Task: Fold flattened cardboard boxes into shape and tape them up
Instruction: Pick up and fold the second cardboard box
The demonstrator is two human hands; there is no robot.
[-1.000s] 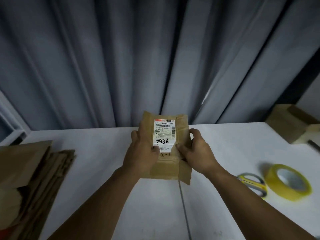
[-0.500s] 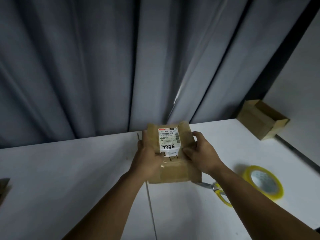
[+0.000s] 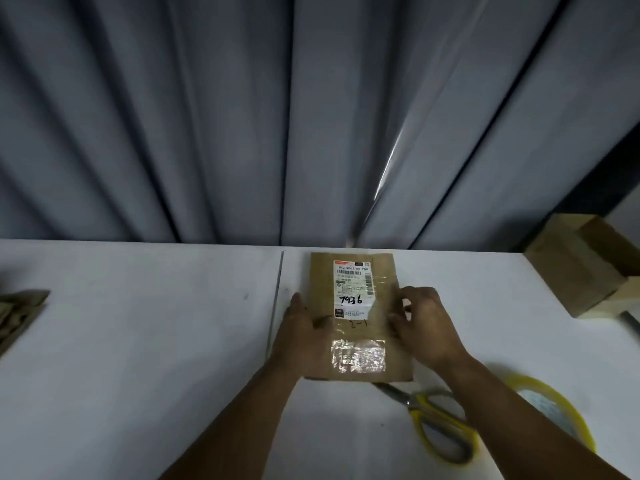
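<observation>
Flattened brown cardboard box [image 3: 360,317] at table centre, on or just above the white tabletop [image 3: 138,341] - can't tell if it is fully down; worn and creased, with a white printed shipping label [image 3: 353,287] on its far half and "7936" handwritten in black; a crinkled patch of clear tape [image 3: 358,356] sits on the near half.

Long axis runs straight away from the person toward the grey pleated curtain [image 3: 207,116]; label end far, taped end near; broad face up.

Left hand [image 3: 304,337] lies over the near-left part of the box, fingers straight along the left edge, thumb laid across the face - pressing, not curled round it. Right hand [image 3: 426,320] is at the right edge, fingers curled, thumb tip on the face, pinching that edge.

Yellow-handled scissors [image 3: 436,420] lie just beside the box's near-right corner, blades pointing at it; a yellow roll of packing tape [image 3: 568,410] is partly hidden behind the right forearm. 1 assembled brown cardboard box [image 3: 581,268] stands at the far right; a stack of flat brown cardboard [image 3: 17,313] sits at the left edge.
</observation>
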